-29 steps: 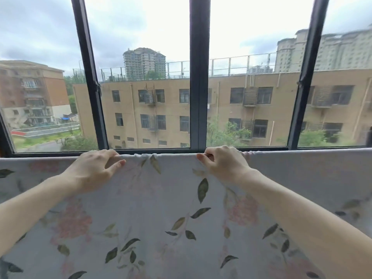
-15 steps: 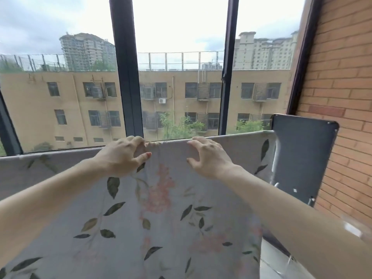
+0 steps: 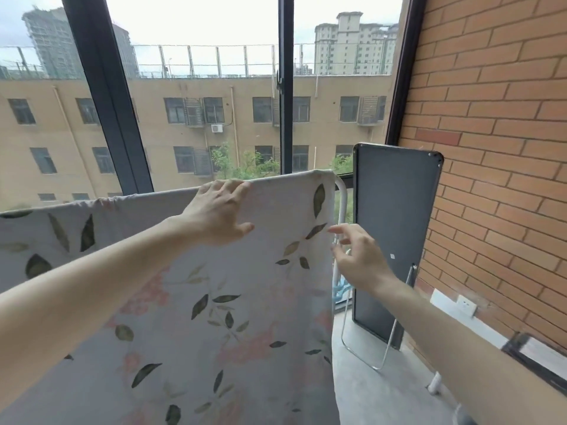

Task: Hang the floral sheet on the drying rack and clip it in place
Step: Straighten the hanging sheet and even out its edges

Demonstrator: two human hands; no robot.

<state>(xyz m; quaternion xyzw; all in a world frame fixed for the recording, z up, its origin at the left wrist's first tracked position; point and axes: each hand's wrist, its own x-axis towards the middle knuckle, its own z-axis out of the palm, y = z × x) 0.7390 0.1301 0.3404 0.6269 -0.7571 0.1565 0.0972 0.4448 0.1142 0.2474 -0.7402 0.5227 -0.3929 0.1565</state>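
Left hand [image 3: 219, 211] flat on floral sheet [image 3: 196, 302], right hand [image 3: 357, 259] beside its edge

The floral sheet [image 3: 214, 302] is thin matt cloth, soft and slightly creased, printed with green leaves and faded pink blooms. At its 3 o'clock edge the drying rack [image 3: 343, 197] shows smooth white-coated metal tube. Further toward 3 o'clock stands a dark panel [image 3: 395, 228], flat and matt, on thin bright metal legs. The wall [image 3: 497, 148] is rough matt brick; the floor [image 3: 383, 394] is dull grey concrete.
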